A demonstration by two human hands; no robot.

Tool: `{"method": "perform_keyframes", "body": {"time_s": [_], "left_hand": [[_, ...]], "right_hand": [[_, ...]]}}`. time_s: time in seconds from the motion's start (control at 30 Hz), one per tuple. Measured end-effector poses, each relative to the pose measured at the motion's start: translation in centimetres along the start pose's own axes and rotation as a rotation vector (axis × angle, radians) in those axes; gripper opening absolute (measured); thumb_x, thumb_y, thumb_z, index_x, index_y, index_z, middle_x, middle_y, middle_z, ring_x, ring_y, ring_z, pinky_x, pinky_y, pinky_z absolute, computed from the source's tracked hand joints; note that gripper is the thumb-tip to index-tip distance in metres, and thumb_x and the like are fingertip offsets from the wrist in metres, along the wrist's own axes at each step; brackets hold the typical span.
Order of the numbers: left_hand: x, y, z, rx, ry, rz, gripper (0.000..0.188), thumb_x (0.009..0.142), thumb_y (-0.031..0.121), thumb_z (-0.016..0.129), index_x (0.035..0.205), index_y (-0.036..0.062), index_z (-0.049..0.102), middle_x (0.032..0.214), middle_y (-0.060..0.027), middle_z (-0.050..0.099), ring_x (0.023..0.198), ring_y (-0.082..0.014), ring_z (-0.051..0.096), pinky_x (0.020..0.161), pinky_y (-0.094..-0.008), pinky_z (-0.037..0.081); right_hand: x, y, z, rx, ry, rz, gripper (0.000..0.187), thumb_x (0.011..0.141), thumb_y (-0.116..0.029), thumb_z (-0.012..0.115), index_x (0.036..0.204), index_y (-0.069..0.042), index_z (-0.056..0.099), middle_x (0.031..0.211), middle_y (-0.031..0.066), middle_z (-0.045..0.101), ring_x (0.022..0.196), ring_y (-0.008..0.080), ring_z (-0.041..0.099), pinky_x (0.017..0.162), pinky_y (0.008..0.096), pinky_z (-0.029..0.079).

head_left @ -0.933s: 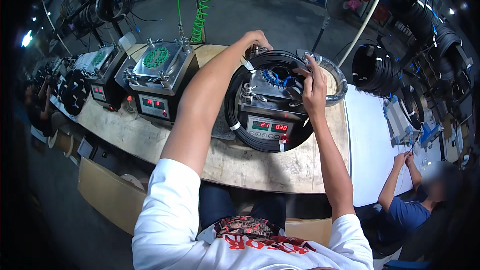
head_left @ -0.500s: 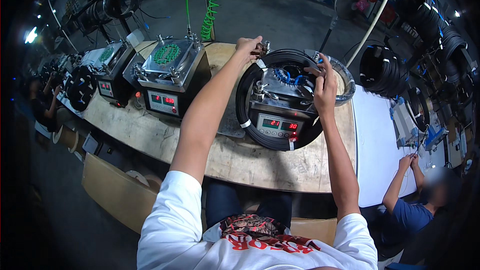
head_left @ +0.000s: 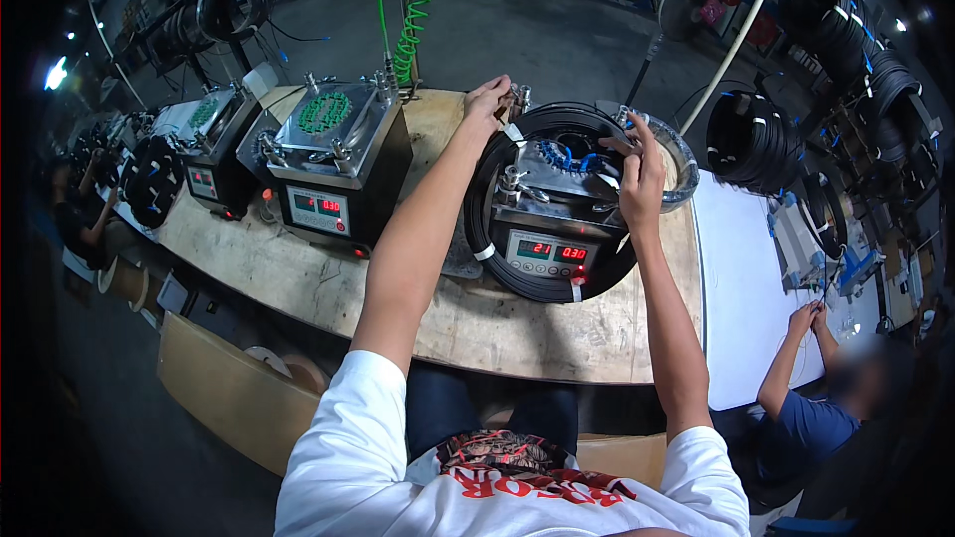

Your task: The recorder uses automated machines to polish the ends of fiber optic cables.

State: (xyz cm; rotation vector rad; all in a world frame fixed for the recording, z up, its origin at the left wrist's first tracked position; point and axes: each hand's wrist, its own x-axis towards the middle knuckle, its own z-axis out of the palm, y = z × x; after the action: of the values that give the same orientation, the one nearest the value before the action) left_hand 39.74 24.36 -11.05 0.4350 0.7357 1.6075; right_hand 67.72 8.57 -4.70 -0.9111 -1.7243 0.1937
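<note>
In the head view, the black cable coil is encircling the right-hand metal-topped machine on the wooden workbench, its near edge dipping below the lit panel. The machine's body is probably keeping the loop from sliding away, while white ties are holding the turns together.

The left hand is lying at the far-left metal fitting, just outside the coil; its fingers are curling there, seemingly to handle that small part, though I cannot tell whether they are gripping it.

The right hand is hovering over the coil's right side, index finger pointing up near the far-right corner fitting (whether it is pinching anything, I cannot tell). Blue pieces are sitting on the machine's top between the hands. Behind, a clear-wrapped coil is lying at the bench's right end.
</note>
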Motion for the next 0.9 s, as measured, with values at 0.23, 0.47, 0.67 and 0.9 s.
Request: {"method": "perform_keyframes", "body": {"time_s": [0.23,0.47,0.67,0.9], "left_hand": [[-2.1,1.9,-0.4,0.696,0.303,0.474,0.028,0.09,0.011,0.074,0.115,0.0022,0.067,0.097,-0.0129,0.071,0.089,-0.0212,0.07,0.073,-0.0348,0.056],[-18.2,2.0,3.5,1.044,-0.041,1.302,0.024,0.096,0.018,0.065,0.113,0.0004,0.066,0.111,-0.0146,0.064,0.107,-0.0276,0.062,0.092,-0.0378,0.049],[-25.1,-0.4,1.7,1.514,-0.265,1.427,0.025,0.082,0.028,0.079,0.09,0.0064,0.069,0.135,-0.0153,0.05,0.123,-0.036,0.051,0.101,-0.0457,0.042],[-23.4,-2.6,-1.7,1.229,-0.034,1.36,0.028,0.079,0.023,0.084,0.08,0.0057,0.062,0.117,-0.0154,0.051,0.113,-0.0311,0.053,0.094,-0.0395,0.045]], "right_hand": [[0.2,-0.7,0.8,-0.029,-0.02,-0.015,0.052,0.091,0.002,0.038,0.14,-0.003,0.053,0.105,0.0124,0.07,0.089,0.0153,0.07,0.07,0.0242,0.046],[0.2,1.0,-0.7,-0.043,0.001,-0.03,0.051,0.092,0.002,0.039,0.14,-0.004,0.054,0.109,0.0132,0.071,0.098,0.0184,0.069,0.084,0.0298,0.049],[0.3,0.6,-0.3,-0.017,-0.001,0.007,0.049,0.091,-0.003,0.042,0.137,-0.005,0.056,0.103,0.0082,0.075,0.101,0.0215,0.063,0.092,0.0332,0.046],[0.2,0.7,-0.5,-0.022,0.008,-0.019,0.047,0.092,-0.002,0.041,0.136,-0.004,0.058,0.102,0.0105,0.076,0.091,0.0178,0.062,0.085,0.0316,0.047]]}}
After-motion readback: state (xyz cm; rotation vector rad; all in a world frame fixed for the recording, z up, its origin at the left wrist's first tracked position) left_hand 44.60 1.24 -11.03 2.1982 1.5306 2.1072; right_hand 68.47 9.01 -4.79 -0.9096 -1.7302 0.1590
